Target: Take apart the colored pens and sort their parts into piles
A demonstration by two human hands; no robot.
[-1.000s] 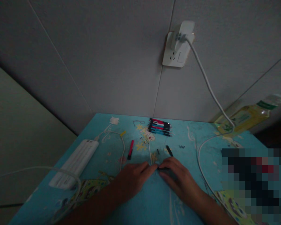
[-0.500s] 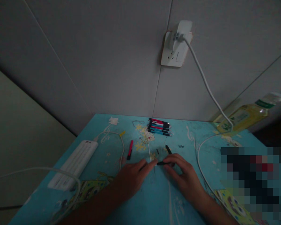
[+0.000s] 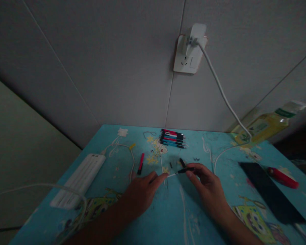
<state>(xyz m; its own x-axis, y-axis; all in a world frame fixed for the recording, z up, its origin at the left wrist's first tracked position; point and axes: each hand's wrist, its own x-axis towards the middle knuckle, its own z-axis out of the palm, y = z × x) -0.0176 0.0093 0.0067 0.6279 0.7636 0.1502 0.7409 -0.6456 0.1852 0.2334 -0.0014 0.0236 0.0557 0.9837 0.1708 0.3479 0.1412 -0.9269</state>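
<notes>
Across the blue cartoon-printed tabletop (image 3: 158, 221), two hands are gripping pen parts: the right hand (image 3: 206, 187) is pinching a black pen barrel (image 3: 183, 170), the left hand (image 3: 142, 191) a white refill (image 3: 171, 175), the parts meeting between them, how deeply I can't tell. Beyond, a row of pens (image 3: 172, 138) is lying together, seemingly finished; this one is looking half-assembled. Lying loose, apparently remaining, are a pink-and-black barrel (image 3: 141, 164), a smaller black piece (image 3: 182, 163), another white rod (image 3: 161, 165) and a tiny black bit (image 3: 171, 165).
</notes>
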